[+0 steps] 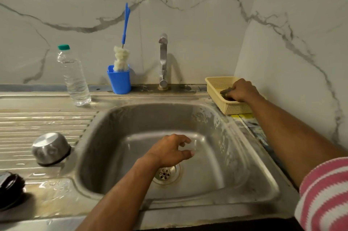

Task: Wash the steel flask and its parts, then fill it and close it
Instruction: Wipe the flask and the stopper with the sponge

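A steel flask cup (50, 148) stands upside down on the ribbed drainboard, left of the sink (244, 179). At the far left edge lies a dark, partly cut-off flask part (10, 189). My left hand (170, 150) hovers over the sink basin above the drain, fingers apart and holding nothing. My right hand (242, 90) reaches into the yellow basket (216, 83) at the back right and grips a dark scrub pad (226, 91). The flask body is not in sight.
A steel tap (163, 61) rises behind the sink. A blue cup (119, 80) holds a bottle brush (122, 59) with a blue handle. A clear plastic water bottle (74, 78) with a green cap stands at the back left. Marble wall closes the right side.
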